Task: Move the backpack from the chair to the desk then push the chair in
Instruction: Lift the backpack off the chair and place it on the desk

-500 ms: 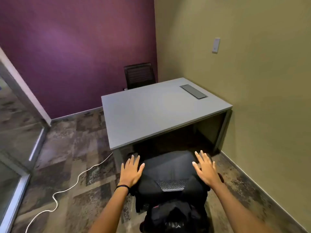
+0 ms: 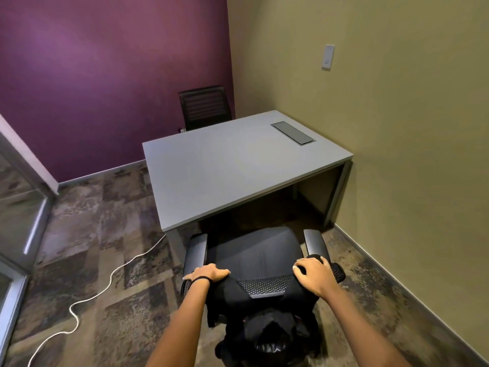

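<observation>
At the far left we see a glass partition (image 2: 18,207) with a pale frame, and on the patterned carpet (image 2: 87,234) a white cable (image 2: 105,284) snakes from the bottom edge toward the leg of the desk (image 2: 238,165). Behind it the wall is purple (image 2: 92,75).

Our left hand (image 2: 209,274), a dark band on its wrist, rests on the left top corner of the chair (image 2: 254,258) backrest, fingers (image 2: 221,272) curled down over the edge and closed on it. The chair is black, its seat facing the desk, its two armrests just short of the near edge of the grey surface; the seat itself is not under the desk. The surface carries only a recessed grey cable hatch (image 2: 293,132) near its far right corner. Beyond the far edge stands a second black chair (image 2: 203,107) against the purple wall.

The backpack (image 2: 267,332), black, sits low in the view behind the chair's backrest, between our forearms; whether it hangs from the backrest or rests on something we cannot tell.

Our right hand (image 2: 313,272) grips the right top corner of the backrest, fingers (image 2: 300,268) bent over it, beside the right armrest. On the olive wall (image 2: 397,128) to the right is a white switch plate (image 2: 328,56).
</observation>
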`<state>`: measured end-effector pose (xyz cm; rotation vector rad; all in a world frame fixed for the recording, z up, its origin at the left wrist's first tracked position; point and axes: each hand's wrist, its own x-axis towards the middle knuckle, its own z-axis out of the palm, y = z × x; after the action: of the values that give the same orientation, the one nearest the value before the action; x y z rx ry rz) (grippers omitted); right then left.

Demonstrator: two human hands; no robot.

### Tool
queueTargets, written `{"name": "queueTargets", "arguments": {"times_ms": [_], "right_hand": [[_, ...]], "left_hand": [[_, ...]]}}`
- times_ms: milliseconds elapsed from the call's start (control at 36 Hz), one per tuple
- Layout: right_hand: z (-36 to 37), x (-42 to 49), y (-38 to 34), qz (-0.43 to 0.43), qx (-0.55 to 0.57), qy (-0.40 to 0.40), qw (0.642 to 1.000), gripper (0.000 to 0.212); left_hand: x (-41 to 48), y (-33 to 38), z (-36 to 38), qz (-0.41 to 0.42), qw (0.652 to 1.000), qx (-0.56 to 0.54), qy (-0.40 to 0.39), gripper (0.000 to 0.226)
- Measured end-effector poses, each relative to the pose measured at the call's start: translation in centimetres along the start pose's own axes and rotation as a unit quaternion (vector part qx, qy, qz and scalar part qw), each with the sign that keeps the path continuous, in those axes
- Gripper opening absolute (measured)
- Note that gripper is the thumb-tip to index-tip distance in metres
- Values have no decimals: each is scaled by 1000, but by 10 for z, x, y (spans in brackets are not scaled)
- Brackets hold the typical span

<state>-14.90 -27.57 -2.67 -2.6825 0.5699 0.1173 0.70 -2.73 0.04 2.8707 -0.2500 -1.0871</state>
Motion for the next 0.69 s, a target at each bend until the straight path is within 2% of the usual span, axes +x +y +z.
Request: {"name": "queueTargets", "arguments": {"times_ms": [111,278,528,694], "right_hand": [[6,-3,2,5,0,27,1000,30],[6,-3,0,5,8,37,999,30],[5,-7,-1,4,10,39,999,31],[4,-9,-3,15,14,29,999,33]], "left_hand": [[3,-1,3,-31,1000,-1,4,61],[6,-7,-2,-56,998,-30,-8,69],[11,-14,-6,-49,997,-55,-18,60],[10,-24,-10,-33,998,-53,13,55]]}}
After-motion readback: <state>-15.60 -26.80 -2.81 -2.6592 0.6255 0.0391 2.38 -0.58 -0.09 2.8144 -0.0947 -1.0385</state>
